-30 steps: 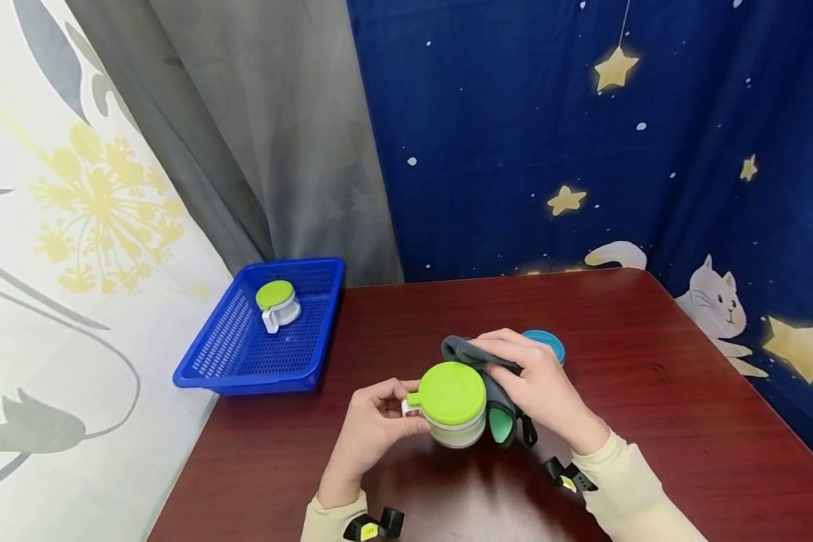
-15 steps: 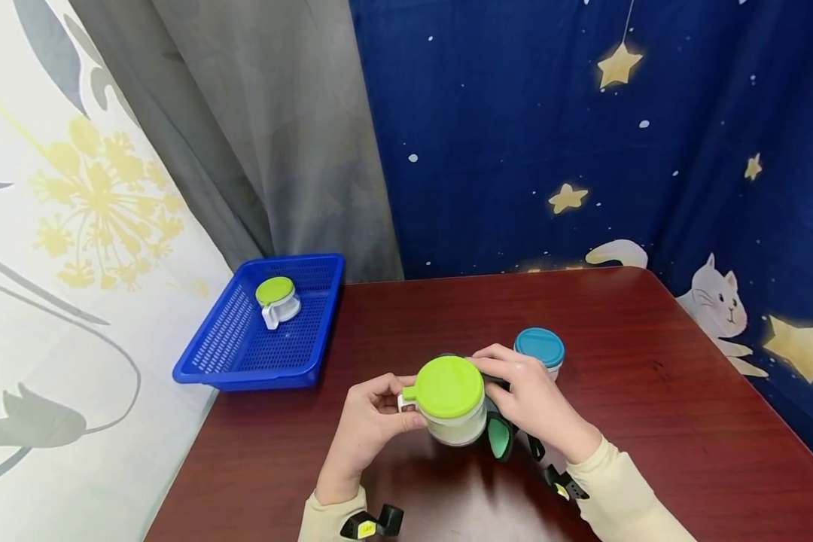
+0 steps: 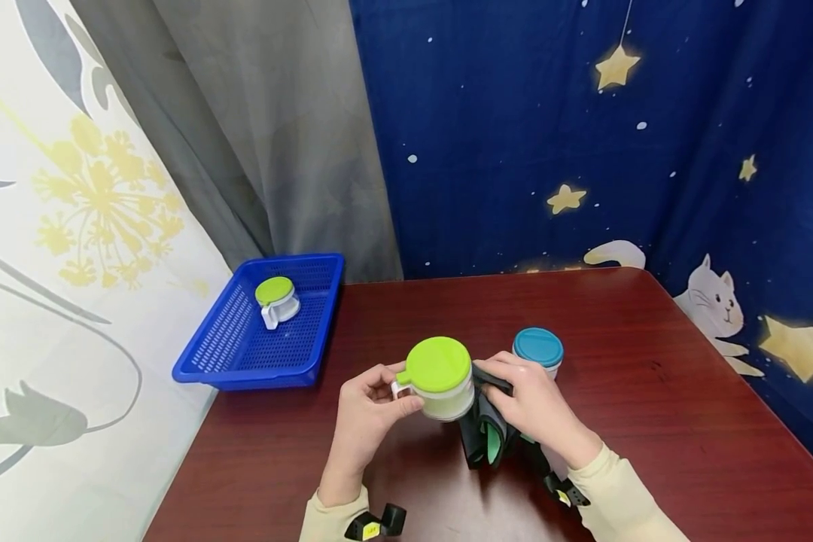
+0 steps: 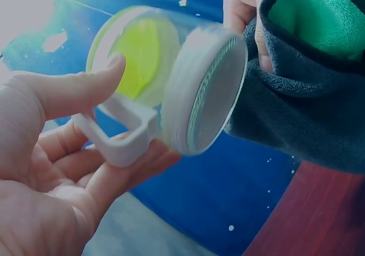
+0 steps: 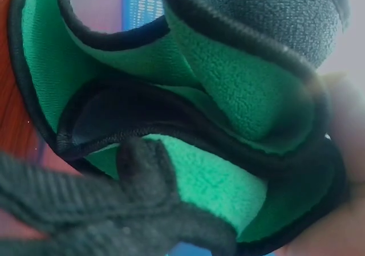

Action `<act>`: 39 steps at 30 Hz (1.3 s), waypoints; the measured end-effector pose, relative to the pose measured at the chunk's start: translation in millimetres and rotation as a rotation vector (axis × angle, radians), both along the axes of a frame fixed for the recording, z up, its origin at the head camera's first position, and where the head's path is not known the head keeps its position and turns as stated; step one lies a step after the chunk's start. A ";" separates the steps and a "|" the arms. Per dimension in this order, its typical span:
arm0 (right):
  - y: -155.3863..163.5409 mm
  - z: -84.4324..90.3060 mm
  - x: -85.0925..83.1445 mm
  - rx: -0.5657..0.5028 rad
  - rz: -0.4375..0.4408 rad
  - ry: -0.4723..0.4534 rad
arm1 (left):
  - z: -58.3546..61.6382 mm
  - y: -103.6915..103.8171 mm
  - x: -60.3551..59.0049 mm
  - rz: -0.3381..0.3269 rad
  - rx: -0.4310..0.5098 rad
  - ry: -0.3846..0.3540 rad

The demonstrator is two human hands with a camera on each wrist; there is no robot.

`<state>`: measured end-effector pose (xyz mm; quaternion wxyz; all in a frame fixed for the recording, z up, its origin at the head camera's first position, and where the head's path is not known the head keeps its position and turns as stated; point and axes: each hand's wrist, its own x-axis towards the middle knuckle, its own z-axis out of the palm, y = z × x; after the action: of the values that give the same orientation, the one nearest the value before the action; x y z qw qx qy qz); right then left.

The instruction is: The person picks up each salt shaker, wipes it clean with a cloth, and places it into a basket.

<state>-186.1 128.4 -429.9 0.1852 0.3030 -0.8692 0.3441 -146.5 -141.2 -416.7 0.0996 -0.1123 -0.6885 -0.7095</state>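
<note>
My left hand (image 3: 366, 418) grips the white handle of a clear jar with a green lid (image 3: 438, 364), held above the table. In the left wrist view the jar (image 4: 208, 90) lies tilted, its ribbed base toward the camera, the thumb near the lid side. Bunched in my right hand (image 3: 531, 399) is a dark grey cloth with a green inner side (image 3: 491, 433), close against the jar's right side. The right wrist view is filled by the cloth's green folds (image 5: 219, 176) and black edging; part of the right hand's fingers is hidden.
A jar with a teal lid (image 3: 538, 348) stands behind my right hand. At the table's back left sits a blue perforated basket (image 3: 251, 379) with another green-lidded jar (image 3: 278, 299) inside. Curtains hang behind the reddish-brown table (image 3: 657, 376).
The held jar has risen slightly and shifted left. The cloth has moved lower beside it, and my right hand has come down and left, uncovering the teal-lidded jar.
</note>
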 end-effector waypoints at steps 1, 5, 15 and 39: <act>0.7 0.1 0.5 -0.009 -0.006 0.000 | 0.3 0.3 0.2 0.019 0.004 0.002; 5.4 1.9 0.3 -0.016 -0.018 0.029 | 1.1 2.1 -0.4 0.119 -0.005 0.025; 28.2 27.2 -8.3 0.051 -0.148 0.247 | 1.8 12.8 0.9 0.280 -0.165 0.063; -8.6 52.9 2.0 0.322 -0.072 0.466 | -2.2 40.9 0.1 0.362 -0.298 0.174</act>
<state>-184.1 119.7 -376.9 0.3415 0.3683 -0.8569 0.1159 -146.4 -100.3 -418.9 0.2665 -0.0614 -0.7832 -0.5584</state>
